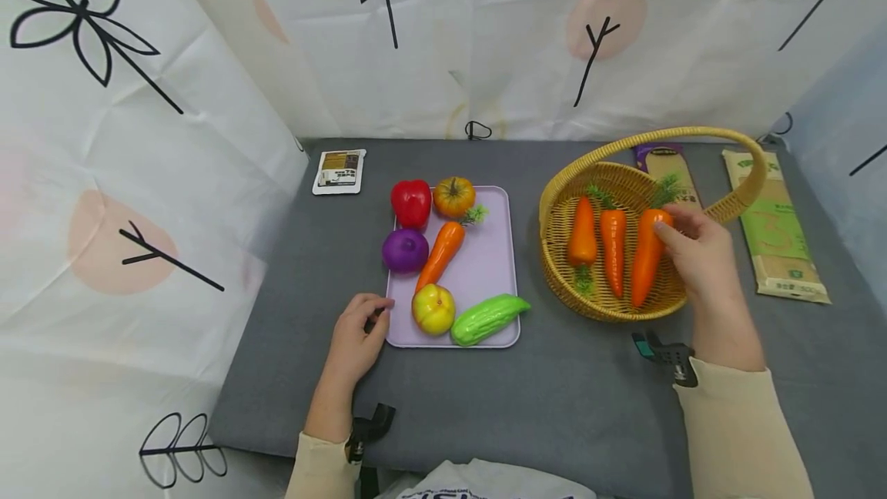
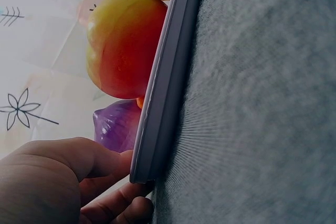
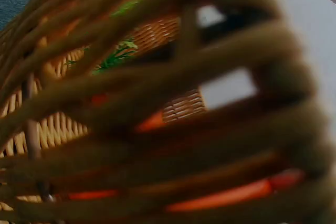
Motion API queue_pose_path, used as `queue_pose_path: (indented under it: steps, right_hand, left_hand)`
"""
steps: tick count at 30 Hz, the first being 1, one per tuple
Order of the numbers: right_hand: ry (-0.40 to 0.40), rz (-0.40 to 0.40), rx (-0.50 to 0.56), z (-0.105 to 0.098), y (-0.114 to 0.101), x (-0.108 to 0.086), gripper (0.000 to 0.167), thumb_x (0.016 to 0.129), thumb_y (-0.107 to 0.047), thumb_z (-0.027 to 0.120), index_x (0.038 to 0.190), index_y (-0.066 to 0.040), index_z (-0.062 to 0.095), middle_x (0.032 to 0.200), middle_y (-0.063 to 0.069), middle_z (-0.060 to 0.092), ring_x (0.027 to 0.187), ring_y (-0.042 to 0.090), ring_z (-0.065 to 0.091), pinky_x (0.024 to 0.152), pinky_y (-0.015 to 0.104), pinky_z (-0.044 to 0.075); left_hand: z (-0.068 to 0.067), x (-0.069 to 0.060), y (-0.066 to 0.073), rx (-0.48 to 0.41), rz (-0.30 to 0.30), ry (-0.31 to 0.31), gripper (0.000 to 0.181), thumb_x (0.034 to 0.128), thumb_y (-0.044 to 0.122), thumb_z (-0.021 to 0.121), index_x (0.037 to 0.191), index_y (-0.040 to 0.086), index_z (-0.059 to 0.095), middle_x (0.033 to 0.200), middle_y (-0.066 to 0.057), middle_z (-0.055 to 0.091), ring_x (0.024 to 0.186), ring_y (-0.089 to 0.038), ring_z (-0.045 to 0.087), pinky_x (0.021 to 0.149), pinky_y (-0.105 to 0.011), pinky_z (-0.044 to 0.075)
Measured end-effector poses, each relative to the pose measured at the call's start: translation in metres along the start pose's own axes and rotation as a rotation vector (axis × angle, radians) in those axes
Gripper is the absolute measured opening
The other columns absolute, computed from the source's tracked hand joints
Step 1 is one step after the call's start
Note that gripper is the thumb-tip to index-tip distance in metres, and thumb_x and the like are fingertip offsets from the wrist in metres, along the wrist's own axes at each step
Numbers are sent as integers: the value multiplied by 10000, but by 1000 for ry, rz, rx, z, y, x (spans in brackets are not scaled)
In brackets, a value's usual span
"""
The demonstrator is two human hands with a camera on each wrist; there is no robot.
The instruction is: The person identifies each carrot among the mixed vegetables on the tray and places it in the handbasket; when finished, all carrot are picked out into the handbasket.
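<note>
My right hand reaches over the rim of a yellow wicker basket and grips the upper part of a toy carrot. Two more carrots, one in the middle and one at the left, lie beside it in the basket. In the right wrist view the blurred basket weave hides the hand. My left hand pinches the left rim of a lilac tray, thumb above and fingers below in the left wrist view. A carrot, a yellow-red fruit and a green gourd-like vegetable lie on the tray.
A red pepper, a purple onion and an orange pumpkin sit at the tray's far left. A white packet lies behind. Right of the basket are a green package and a purple-topped one. The basket handle arches up.
</note>
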State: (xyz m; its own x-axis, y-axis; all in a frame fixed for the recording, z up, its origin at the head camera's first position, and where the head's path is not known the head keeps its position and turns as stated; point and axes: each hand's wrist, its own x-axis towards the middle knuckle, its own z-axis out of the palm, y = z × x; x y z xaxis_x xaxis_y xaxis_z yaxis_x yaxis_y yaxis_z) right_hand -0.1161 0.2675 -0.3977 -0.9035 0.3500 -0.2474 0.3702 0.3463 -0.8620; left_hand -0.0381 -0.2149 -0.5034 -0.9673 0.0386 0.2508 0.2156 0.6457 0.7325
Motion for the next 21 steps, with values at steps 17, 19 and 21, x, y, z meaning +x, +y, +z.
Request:
queue_pose_path:
  steps: [17,19,21]
  right_hand:
    - [0,-38,-59,7,2,-10,588,1054,-383,536,1574,-136,418,1571,128,429,1409,329,430,1089,510,401]
    - [38,-49,-27,7,1,-18,561,1048,-393,549,1556,-174,457,1542,85,468,1383,268,459,1090,456,408]
    - [68,-61,8,6,0,-26,530,1042,-394,564,1534,-210,492,1510,50,499,1356,208,481,1083,383,417]
  left_hand:
    - [2,0,0,-4,5,-2,168,919,2,687,1064,35,765,1041,-76,649,827,-173,535,711,-321,421]
    - [1,1,-1,-4,11,-3,171,918,3,689,1068,35,764,1040,-77,649,824,-173,535,710,-321,421]
    - [1,1,-1,-6,12,-2,171,918,4,689,1068,37,764,1037,-76,648,823,-171,532,709,-319,419]
